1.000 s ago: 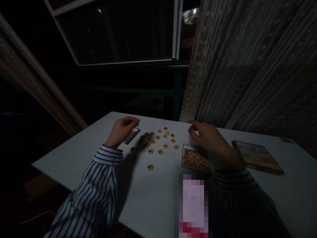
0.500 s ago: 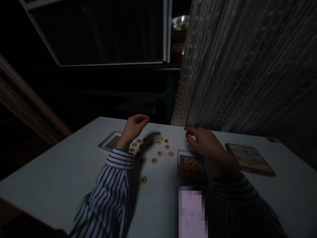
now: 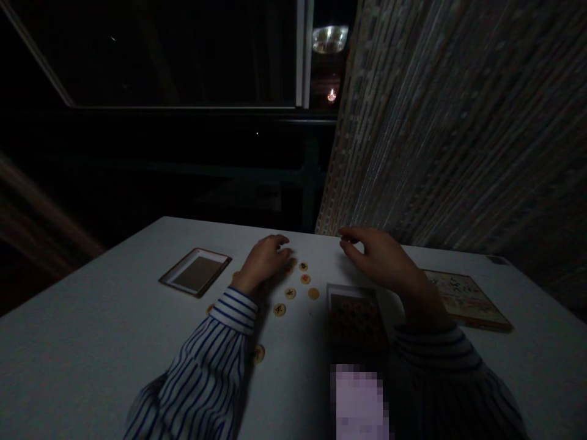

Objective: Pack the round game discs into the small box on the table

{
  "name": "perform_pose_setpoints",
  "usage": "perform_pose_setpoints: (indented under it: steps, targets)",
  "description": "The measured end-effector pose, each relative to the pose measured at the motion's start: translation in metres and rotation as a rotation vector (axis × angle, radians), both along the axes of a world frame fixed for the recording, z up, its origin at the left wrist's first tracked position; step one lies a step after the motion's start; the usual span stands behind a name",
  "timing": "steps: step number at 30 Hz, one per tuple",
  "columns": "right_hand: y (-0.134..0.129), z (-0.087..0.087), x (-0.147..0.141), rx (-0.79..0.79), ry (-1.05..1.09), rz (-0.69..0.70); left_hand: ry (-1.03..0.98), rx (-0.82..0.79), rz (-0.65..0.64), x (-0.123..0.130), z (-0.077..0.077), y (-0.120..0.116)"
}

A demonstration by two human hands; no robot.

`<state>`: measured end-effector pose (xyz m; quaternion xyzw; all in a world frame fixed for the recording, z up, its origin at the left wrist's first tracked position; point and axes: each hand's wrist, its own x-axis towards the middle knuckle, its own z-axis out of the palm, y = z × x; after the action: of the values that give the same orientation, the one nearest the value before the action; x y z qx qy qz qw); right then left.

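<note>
Well, my left hand (image 3: 266,261) is hovering low over round tan wooden pieces with painted characters (image 3: 290,294), thumb and fingers curling with a small gap between them. My right hand (image 3: 378,260) is hanging past the far side of an open shallow box of red-marked round pieces (image 3: 358,321), thumb and forefinger curving close together; I cannot tell whether they are pinching anything. Left of the loose pieces, a brown-rimmed shallow tray (image 3: 196,273) is lying on the white table (image 3: 114,324); to the right, a flat, brown-edged illustrated case (image 3: 470,299) is resting.
</note>
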<state>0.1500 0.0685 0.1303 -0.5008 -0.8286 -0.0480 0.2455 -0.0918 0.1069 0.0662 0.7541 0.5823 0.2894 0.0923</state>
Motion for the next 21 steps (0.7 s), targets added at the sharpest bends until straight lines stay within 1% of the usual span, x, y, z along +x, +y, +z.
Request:
perform_pose_setpoints:
  steps: [5,10,13,16,21]
  targets:
    - [0.001,-0.002,0.003,-0.025,-0.039,-0.008,0.078,-0.03,-0.012,0.004,-0.014,0.003]
    - [0.001,-0.001,0.004,-0.013,-0.053,-0.026,0.175,-0.037,-0.094,0.012,-0.028,0.002]
    - [0.0,0.0,0.002,-0.024,-0.072,-0.038,0.25,-0.036,-0.124,0.019,-0.031,-0.001]
    - [0.0,0.0,0.001,-0.037,-0.091,-0.051,0.302,-0.046,-0.12,0.024,-0.032,-0.003]
    - [0.001,0.0,0.003,-0.042,-0.106,-0.068,0.343,-0.115,-0.099,0.027,-0.031,-0.005]
